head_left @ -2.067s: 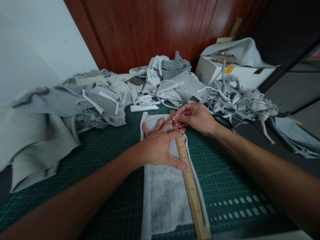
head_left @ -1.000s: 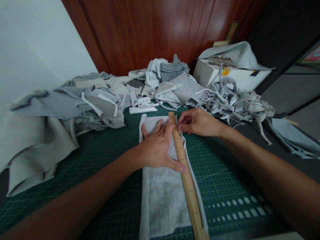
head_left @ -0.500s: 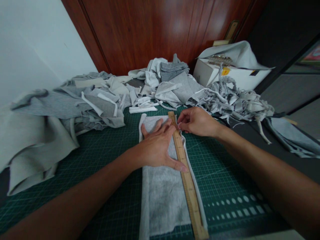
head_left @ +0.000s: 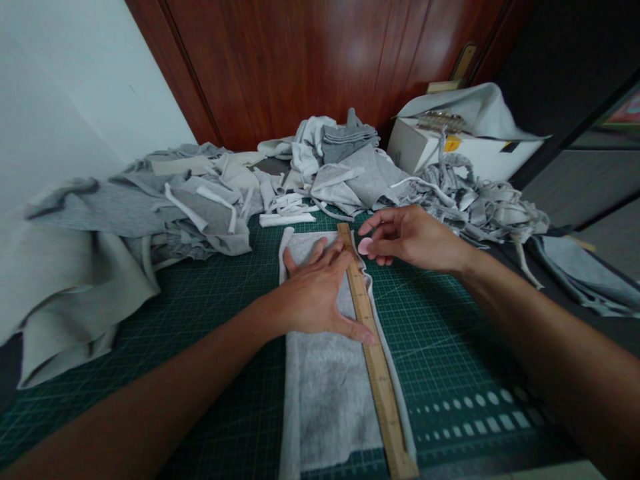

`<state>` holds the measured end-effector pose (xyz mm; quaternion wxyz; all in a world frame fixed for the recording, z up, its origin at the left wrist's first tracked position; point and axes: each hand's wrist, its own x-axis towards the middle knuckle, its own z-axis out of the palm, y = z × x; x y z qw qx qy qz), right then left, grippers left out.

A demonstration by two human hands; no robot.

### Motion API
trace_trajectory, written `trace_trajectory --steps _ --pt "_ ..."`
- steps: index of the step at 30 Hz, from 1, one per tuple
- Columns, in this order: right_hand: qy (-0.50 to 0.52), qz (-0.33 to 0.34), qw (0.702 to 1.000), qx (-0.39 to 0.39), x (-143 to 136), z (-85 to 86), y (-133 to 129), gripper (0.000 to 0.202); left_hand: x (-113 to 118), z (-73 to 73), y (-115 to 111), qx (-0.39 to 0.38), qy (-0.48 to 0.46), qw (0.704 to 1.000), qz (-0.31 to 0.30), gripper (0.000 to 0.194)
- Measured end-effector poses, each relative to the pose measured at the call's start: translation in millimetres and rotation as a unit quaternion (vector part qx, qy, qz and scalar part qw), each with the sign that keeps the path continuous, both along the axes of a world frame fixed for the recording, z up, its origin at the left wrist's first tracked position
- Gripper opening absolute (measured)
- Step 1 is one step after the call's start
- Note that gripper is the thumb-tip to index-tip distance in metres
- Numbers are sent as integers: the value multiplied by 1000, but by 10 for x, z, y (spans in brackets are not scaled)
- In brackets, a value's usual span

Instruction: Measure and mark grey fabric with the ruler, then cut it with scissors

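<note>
My left hand (head_left: 320, 293) lies spread over a long piece of grey fabric (head_left: 335, 400), its fingertips and thumb pressing on a wooden ruler (head_left: 377, 360). The ruler runs lengthwise near the fabric's right edge, leaving a narrow strip of cloth showing beyond it. Just right of the ruler's far end, my right hand (head_left: 407, 240) pinches a small pink disc that looks like tailor's chalk (head_left: 365, 246) between thumb and fingers. The chalk is held slightly off the fabric's edge.
A green cutting mat (head_left: 450, 333) with a printed grid lies under the fabric. Grey cloth scraps (head_left: 200, 200) are heaped along the back and left. Tangled fabric strips (head_left: 495, 200) lie at the right, before a white box (head_left: 417, 143). Behind stands a reddish wooden door (head_left: 300, 67).
My right hand has moved a little to the right, away from the ruler's edge, and the pink chalk in it now shows. My left hand stays on the ruler and fabric.
</note>
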<state>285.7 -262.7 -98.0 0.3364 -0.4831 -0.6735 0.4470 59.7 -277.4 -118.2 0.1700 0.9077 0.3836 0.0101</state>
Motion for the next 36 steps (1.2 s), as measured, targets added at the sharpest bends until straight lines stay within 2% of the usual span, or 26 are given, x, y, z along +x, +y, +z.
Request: trace_trajectory --steps 5,9,17,22,27,36 --pt "-6 71 997 -18 -56 17 -84 22 -1 -8 -1 5 -15 1000 0 131" --pt "-29 34 999 -7 -22 20 -85 29 -16 -24 6 1 -13 1000 -9 136" --pt "-49 -21 998 31 76 51 -64 22 -40 -60 35 3 6 1000 -14 120" --pt "-32 -36 998 35 52 10 -57 23 -37 -35 31 -3 10 1000 -14 117" --pt "-27 -66 995 75 0 -28 -2 17 -43 0 29 -14 10 1000 -21 113" --pt "-188 11 976 106 -104 -66 140 9 -37 17 24 -29 17 999 -18 110"
